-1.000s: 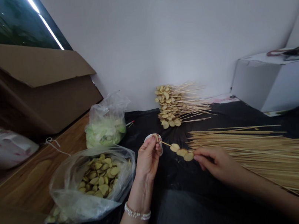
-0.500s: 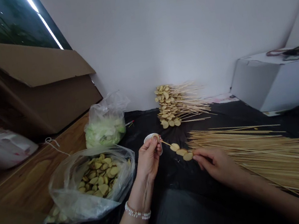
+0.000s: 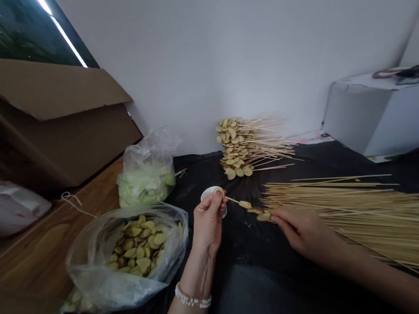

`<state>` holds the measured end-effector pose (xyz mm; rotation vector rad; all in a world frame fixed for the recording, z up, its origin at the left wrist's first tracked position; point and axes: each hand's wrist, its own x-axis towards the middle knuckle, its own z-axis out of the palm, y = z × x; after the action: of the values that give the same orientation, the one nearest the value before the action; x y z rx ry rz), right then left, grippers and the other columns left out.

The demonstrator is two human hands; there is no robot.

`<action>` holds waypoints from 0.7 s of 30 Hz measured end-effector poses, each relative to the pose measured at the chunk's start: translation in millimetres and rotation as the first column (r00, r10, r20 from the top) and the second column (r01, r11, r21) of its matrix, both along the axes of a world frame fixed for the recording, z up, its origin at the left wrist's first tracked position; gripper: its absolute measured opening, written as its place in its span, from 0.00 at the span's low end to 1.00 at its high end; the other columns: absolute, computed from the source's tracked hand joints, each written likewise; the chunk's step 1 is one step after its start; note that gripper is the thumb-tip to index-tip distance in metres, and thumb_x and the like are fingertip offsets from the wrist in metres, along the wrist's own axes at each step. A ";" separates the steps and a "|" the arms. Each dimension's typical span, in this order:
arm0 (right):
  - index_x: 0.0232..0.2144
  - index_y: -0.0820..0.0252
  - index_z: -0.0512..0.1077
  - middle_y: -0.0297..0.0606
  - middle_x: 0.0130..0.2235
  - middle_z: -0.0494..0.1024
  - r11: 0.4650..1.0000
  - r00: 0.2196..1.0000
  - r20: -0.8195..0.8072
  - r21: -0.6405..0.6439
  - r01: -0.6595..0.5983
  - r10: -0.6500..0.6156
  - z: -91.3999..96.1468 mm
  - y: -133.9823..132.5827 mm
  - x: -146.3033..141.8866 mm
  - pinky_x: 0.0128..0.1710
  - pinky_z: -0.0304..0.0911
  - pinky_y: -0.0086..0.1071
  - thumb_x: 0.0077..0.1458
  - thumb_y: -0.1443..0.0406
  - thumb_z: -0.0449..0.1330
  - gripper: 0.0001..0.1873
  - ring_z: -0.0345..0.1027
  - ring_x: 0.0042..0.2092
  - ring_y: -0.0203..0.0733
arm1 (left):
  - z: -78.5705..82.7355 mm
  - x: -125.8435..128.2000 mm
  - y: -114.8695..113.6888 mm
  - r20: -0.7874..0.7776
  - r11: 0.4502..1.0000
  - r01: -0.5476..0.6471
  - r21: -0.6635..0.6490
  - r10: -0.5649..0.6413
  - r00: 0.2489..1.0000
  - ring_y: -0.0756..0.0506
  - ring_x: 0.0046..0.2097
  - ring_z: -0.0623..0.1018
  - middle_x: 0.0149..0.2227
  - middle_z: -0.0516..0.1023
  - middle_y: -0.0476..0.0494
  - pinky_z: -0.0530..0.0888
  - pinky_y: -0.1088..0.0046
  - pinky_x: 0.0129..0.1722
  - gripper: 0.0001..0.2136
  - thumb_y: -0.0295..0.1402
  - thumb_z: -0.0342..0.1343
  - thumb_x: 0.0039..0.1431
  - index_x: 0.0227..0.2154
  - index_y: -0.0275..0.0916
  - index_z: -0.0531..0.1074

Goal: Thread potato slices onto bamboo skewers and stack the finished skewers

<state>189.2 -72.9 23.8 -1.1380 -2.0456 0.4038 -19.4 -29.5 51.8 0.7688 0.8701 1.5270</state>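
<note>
My left hand (image 3: pixel 210 220) pinches a round potato slice (image 3: pixel 218 191) between thumb and fingers, at one end of a thin wooden skewer (image 3: pixel 233 199). Along that skewer sit several more potato slices (image 3: pixel 245 204), turned nearly edge-on. My right hand (image 3: pixel 302 224) is closed around the skewer's other end, its fingertips against the last slice; the rest of the stick is hidden by the hand. Behind my left hand a small white bowl (image 3: pixel 207 193) is partly covered. To the left, an open plastic bag (image 3: pixel 88 272) holds loose potato slices (image 3: pixel 140 248).
Bare skewers (image 3: pixel 393 224) lie spread at right on the black sheet (image 3: pixel 251 303). Finished-looking potato skewers (image 3: pixel 233 145) are stacked by the wall. A bag of pale green vegetable (image 3: pixel 145 179), a cardboard box (image 3: pixel 84 139) and a white box (image 3: pixel 388 114) stand around.
My right hand has turned the skewer slightly, so the threaded slices now show more edge-on. The left hand keeps its pinch in nearly the same place.
</note>
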 end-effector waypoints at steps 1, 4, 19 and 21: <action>0.29 0.58 0.69 0.37 0.29 0.75 1.000 1.000 0.008 0.017 0.001 -0.001 -0.1 -0.4 -0.1 0.33 0.56 0.32 0.62 0.65 0.47 0.13 0.67 0.32 0.40 | -0.6 0.6 -0.1 -0.010 1.000 -0.009 0.009 0.009 1.000 0.58 0.25 0.69 0.25 0.76 0.46 0.66 0.84 0.26 0.12 0.35 0.70 0.38 0.25 0.33 0.79; 0.25 0.57 0.68 0.34 0.24 0.72 0.993 1.000 -0.024 -0.120 -0.016 0.013 2.0 0.7 -0.6 0.30 0.56 0.31 0.61 0.65 0.48 0.14 0.65 0.28 0.38 | -2.0 2.0 -0.1 -0.044 1.000 -0.020 0.023 0.021 0.999 0.57 0.26 0.69 0.27 0.77 0.45 0.65 0.84 0.26 0.11 0.36 0.70 0.39 0.24 0.33 0.79; 0.24 0.58 0.67 0.35 0.25 0.74 0.992 1.000 -0.005 -0.129 0.002 -0.003 4.2 -0.4 -1.5 0.31 0.56 0.31 0.61 0.64 0.47 0.15 0.67 0.29 0.38 | -4.2 2.9 0.1 -0.120 0.997 -0.038 0.060 0.045 0.992 0.58 0.23 0.65 0.27 0.76 0.46 0.61 0.82 0.23 0.12 0.37 0.69 0.40 0.22 0.33 0.78; 0.20 0.57 0.65 0.32 0.21 0.71 0.960 0.997 -0.065 -0.274 -0.050 0.033 5.6 1.0 -2.2 0.30 0.57 0.30 0.60 0.64 0.48 0.17 0.65 0.26 0.37 | -3.5 3.0 0.0 -0.119 0.998 -0.024 0.050 0.029 0.992 0.59 0.22 0.64 0.27 0.76 0.46 0.61 0.81 0.22 0.12 0.37 0.69 0.40 0.22 0.32 0.78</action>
<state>187.0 -71.9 29.4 -1.2308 -2.0059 0.7544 -16.4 -29.5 48.2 0.8950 0.9379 1.5425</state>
